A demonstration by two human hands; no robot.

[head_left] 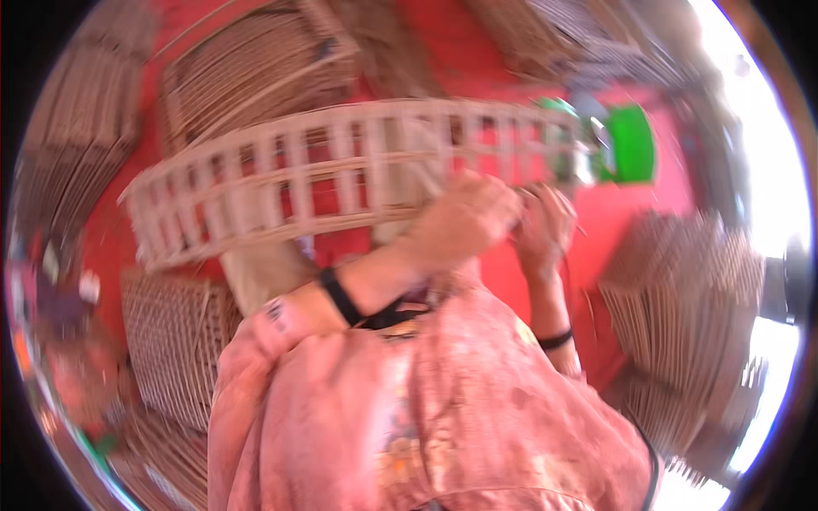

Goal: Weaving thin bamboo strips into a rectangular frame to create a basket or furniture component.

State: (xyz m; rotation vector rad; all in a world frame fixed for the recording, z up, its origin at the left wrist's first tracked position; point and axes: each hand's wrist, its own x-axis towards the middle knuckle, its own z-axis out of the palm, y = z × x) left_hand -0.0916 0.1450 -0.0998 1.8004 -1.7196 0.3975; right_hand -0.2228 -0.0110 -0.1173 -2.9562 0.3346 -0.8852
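Spanning nine through twelve to two o'clock, the pale lattice frame (372,162) lies across the person's legs (264,283); apparently unclamped, it could pivot if pressed at one end. Near its two-o'clock end, the green object (633,145) might be knocked by such a swing. Toward one o'clock, left hand (469,215) and right hand (545,232) come together, fingers (506,204) curled; blur hides their grip; slipping could scrape them.

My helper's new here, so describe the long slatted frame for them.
Find the red floor, then the person's pink top. Just beyond that top, a long, pale, ladder-like frame stretches sideways. Wide see-through gaps set it apart from the stacked panels nearby.
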